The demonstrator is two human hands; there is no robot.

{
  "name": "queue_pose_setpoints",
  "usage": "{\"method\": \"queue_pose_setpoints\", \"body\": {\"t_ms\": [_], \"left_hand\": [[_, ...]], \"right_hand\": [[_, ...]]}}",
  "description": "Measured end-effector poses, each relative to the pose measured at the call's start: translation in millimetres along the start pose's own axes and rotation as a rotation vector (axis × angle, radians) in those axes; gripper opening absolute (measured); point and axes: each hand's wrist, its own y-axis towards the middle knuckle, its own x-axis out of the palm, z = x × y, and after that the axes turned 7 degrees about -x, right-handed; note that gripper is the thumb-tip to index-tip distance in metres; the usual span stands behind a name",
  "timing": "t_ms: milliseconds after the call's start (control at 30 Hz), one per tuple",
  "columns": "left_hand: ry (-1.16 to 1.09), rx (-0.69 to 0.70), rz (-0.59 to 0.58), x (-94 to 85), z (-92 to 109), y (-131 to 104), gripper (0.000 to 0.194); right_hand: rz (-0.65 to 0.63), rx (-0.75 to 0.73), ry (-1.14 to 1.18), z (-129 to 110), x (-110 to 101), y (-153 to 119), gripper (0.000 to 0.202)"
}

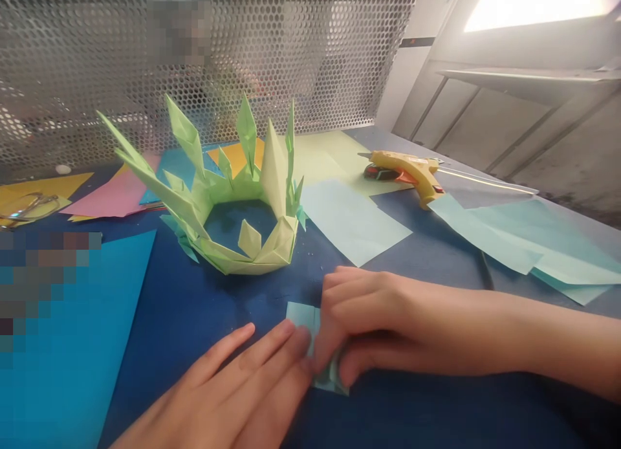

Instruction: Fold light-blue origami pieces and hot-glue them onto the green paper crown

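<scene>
A small folded piece of light blue paper [301, 314] lies on the dark blue table top. My left hand [237, 387] rests flat with its fingers stretched out, the fingertips on the paper's left part. From the right, my right hand [371, 310] is curled over the same paper, fingers and thumb closed on its right side. The two hands cover most of the paper, so its folds are partly hidden. Just beyond them stands a pale green folded-paper crown [242, 266] with tall pointed spikes.
A yellow hot glue gun [405, 167] lies at the back right. Near it are light blue sheets [356, 222] and pale blue-green paper [557, 235]. Bright blue card [121, 306] covers the left side. Pink paper [116, 190] and glasses [29, 206] lie behind. A perforated metal panel [291, 54] bounds the back.
</scene>
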Motion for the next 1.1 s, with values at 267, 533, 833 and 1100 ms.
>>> {"method": "queue_pose_setpoints", "body": {"t_ms": [267,533,833,1100], "left_hand": [[0.029,0.033,-0.028,1.5,-1.3,-2.5,0.050],[-0.002,0.018,-0.006,-2.2,3.0,0.9,0.045],[-0.011,0.002,-0.025,-0.6,2.2,-1.7,0.045],[0.039,0.037,-0.032,3.8,4.0,-3.0,0.044]], "right_hand": [[0.144,0.310,0.346,-6.6,10.4,3.5,0.022],[0.221,0.178,0.189,0.3,12.5,4.4,0.035],[0.129,0.313,0.260,-5.7,3.7,7.7,0.015],[0.148,0.373,0.373,-3.9,2.6,6.8,0.025]]}}
